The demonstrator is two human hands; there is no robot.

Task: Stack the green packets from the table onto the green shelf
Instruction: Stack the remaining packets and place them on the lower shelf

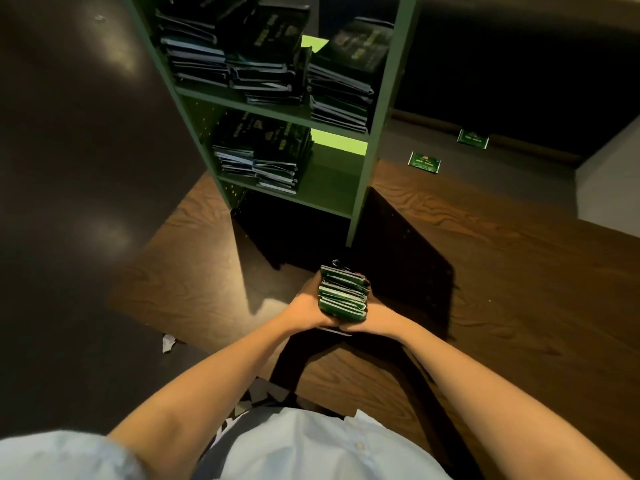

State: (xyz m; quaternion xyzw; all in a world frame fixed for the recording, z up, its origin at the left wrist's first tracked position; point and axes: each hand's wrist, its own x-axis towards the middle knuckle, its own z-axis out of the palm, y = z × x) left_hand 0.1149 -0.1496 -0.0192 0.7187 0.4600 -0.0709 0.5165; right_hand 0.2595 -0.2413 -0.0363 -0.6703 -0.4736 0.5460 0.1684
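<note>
— Head view first; where is the stack?

— A bundle of green packets (pixel 343 294) sits between both hands, in front of the green shelf (pixel 375 109) and over the dark wooden table (pixel 502 271); the packets are pressed side to side, their pale edges turned up toward the camera.

— And each grip?

— The left grip (pixel 308 311) clasps the bundle's left side, fingers curled round it; the right grip (pixel 379 318) clasps the right side, partly hidden behind the packets; the heels of the two hands nearly meet at the bundle's near end; whether the bundle touches the table, I cannot tell.

— What does the shelf carry?

— The upper stacks (pixel 266 64) stand side by side and fill most of the top level; the lower stacks (pixel 259 154) occupy the left half of the level beneath, beside bare green board on the right.

— Anything else?

— A near loose packet (pixel 424 162) lies flat just right of the shelf's right post; a far loose packet (pixel 472 138) lies farther right and back, near a dark wall; a pale paper scrap (pixel 168 342) lies on the dark floor left of the table; a light blue shirt (pixel 311 445) fills the bottom edge.
</note>
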